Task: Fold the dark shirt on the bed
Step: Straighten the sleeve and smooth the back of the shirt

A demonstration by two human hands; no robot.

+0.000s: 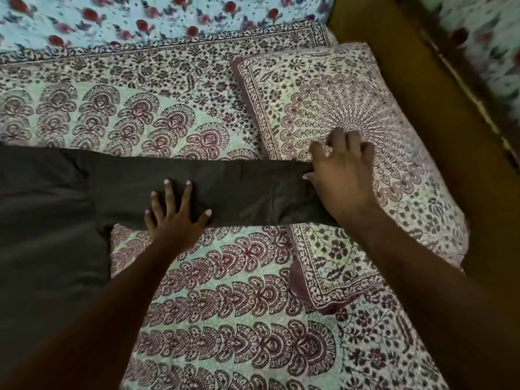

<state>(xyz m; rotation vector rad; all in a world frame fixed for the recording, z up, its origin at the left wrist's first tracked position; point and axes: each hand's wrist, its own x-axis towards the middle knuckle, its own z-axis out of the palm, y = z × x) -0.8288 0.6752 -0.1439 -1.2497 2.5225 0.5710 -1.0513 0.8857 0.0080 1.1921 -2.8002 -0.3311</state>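
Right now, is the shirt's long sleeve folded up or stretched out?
Stretched out. The sleeve lies flat and straight across the bedsheet, its end reaching the pillow. The left hand presses its middle; the right hand rests at its end.

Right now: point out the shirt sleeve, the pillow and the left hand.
shirt sleeve (pixel 239 190), head view, middle of the stretched-out sleeve.
pillow (pixel 323 102), head view, patterned top face above the right hand.
left hand (pixel 176 218), head view, back of the hand, flat on the sleeve.
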